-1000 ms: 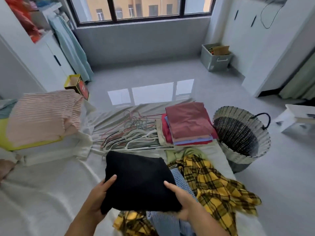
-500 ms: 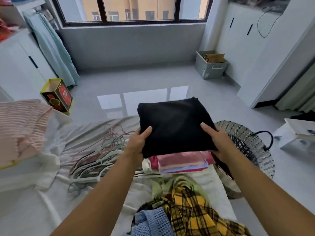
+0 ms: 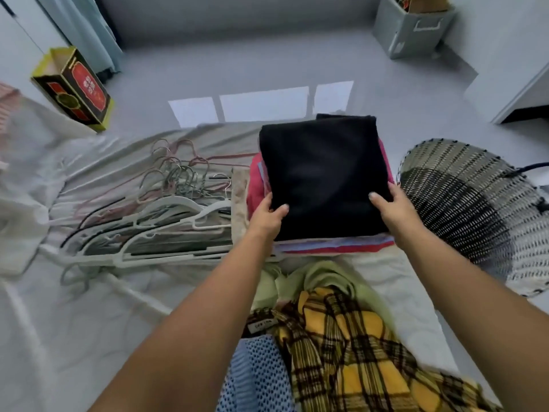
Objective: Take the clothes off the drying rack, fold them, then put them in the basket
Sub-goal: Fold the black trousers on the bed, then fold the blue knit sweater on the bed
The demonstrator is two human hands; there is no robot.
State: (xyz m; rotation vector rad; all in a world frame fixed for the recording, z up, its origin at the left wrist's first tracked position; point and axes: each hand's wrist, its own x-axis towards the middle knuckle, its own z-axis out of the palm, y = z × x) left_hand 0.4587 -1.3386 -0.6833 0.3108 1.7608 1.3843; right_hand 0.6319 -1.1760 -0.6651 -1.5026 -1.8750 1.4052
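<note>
Head view looks down on a folded black garment (image 3: 323,176) lying square on top of a stack of folded clothes (image 3: 335,248), whose red, pink and blue edges peek out at its near and left sides. The left hand (image 3: 266,217) grips the near left corner and the right hand (image 3: 393,209) grips the near right corner, each with the thumb on top; the fingers beneath are hidden.

The step in hand looks like setting this folded piece on the stack, folding done and basketing not yet begun. The woven basket (image 3: 463,150) stands just beside the stack on the right, and no clothes show in the part of its dark interior that is visible.

Next, the fingers likely need to slide out flat from under the corners so the fold is not dragged open, and the edges should line up with the layers below. After that, a crumpled yellow plaid shirt (image 3: 350,346), a pale green garment (image 3: 320,278) and a blue knit (image 3: 258,373) wait unfolded on the white sheet (image 3: 89,337).

The black piece is a thick, matte, dark rectangle, its far edge doubled. Empty hangers (image 3: 154,221) lie heaped to the left of the stack.
</note>
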